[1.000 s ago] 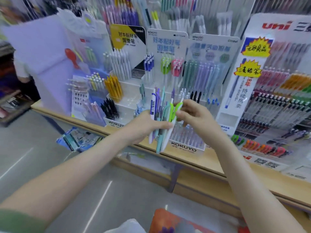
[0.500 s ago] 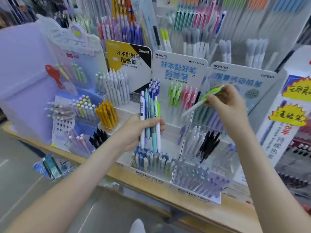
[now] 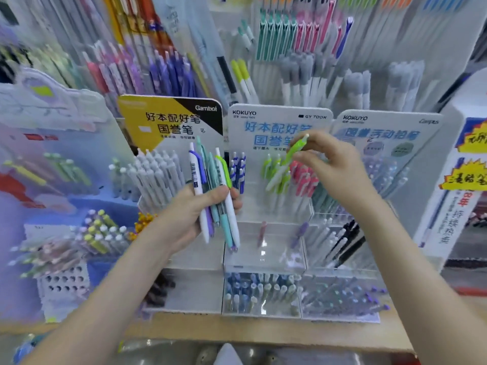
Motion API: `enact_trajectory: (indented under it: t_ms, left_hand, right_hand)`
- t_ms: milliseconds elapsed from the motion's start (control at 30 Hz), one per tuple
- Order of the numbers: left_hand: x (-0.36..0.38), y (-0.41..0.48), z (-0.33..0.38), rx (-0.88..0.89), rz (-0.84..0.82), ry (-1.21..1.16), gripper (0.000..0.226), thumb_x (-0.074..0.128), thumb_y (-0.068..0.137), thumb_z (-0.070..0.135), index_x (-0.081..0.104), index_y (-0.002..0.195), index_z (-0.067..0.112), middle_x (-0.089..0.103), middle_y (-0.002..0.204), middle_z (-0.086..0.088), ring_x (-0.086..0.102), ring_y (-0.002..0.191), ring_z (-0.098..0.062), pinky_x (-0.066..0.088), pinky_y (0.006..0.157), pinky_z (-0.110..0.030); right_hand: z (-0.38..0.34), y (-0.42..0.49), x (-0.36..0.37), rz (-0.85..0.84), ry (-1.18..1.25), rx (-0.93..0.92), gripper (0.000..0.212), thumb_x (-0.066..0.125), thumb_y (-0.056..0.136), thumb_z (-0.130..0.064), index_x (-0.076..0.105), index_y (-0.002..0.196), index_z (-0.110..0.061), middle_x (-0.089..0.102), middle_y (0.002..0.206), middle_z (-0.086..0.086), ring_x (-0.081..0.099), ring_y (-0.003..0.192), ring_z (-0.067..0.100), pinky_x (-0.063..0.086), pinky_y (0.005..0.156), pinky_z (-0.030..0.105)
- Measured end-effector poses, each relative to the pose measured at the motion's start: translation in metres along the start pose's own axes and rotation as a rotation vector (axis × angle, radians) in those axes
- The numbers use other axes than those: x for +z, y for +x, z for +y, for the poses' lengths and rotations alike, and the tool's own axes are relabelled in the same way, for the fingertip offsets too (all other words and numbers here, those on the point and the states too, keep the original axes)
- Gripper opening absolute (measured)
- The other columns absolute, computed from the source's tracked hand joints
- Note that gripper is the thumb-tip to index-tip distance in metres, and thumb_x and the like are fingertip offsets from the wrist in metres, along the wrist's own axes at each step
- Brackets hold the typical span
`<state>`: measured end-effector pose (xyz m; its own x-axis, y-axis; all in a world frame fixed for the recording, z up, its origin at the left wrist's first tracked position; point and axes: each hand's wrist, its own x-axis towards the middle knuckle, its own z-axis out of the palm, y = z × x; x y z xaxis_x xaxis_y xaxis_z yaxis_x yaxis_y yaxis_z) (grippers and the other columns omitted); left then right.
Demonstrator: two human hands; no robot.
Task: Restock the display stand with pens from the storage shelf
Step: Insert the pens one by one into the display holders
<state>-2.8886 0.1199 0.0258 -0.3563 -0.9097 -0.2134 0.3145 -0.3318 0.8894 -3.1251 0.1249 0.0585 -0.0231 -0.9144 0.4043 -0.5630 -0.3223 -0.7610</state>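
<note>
My left hand (image 3: 196, 212) grips a bundle of pens (image 3: 213, 191) upright, white bodies with blue, teal, purple and green clips, in front of the clear tiered display stand (image 3: 263, 264). My right hand (image 3: 334, 164) pinches one green-and-white pen (image 3: 286, 164) by its top end, tilted, tip down over the row of green pens (image 3: 274, 169) in the stand's top tier. Pink pens (image 3: 303, 177) stand right beside that row, blue-clipped ones (image 3: 238, 172) to its left.
Grey-white pens (image 3: 158, 175) fill the neighbouring stand on the left, black pens (image 3: 345, 241) sit at the right. Lower tiers hold several blue and purple pens (image 3: 263, 291). A wall rack of hanging pens (image 3: 290, 48) rises behind. The wooden shelf edge (image 3: 237, 330) runs along the front.
My right hand pulled one green pen out of the bundle, raised it and brought it down and left over the green row. The view moved closer to the stand.
</note>
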Motion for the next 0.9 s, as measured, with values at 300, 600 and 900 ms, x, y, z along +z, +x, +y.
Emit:
enact_trajectory:
  t_ms: [300,600,900]
  left_hand:
    - [-0.043,0.015,0.023,-0.071,-0.178,0.056,0.011,0.058,0.071,0.009,0.066,0.078,0.003,0.07,0.07,-0.008,0.07,0.065,-0.018,0.059,0.062,-0.029]
    - [-0.056,0.017,0.012,-0.115,-0.225,0.047,0.015,0.061,0.073,0.013,0.066,0.084,0.006,0.072,0.078,-0.009,0.07,0.073,-0.02,0.06,0.071,-0.032]
    - [-0.045,0.016,0.003,-0.104,-0.202,0.019,0.023,0.061,0.073,0.013,0.06,0.093,0.004,0.073,0.079,-0.007,0.071,0.075,-0.019,0.059,0.078,-0.034]
  right_hand:
    - [-0.001,0.004,0.048,0.044,-0.285,0.122,0.017,0.064,0.087,-0.011,0.069,0.103,-0.013,0.056,0.078,-0.014,0.058,0.084,0.025,0.046,0.082,0.035]
    - [-0.004,0.01,0.043,-0.031,-0.399,0.183,0.018,0.062,0.089,-0.015,0.068,0.106,-0.013,0.051,0.084,0.002,0.054,0.078,0.022,0.049,0.074,0.038]
    - [0.007,0.014,0.063,-0.061,-0.776,0.124,0.018,0.066,0.085,-0.023,0.07,0.098,-0.01,0.051,0.109,0.004,0.036,0.11,0.025,0.007,0.072,0.026]
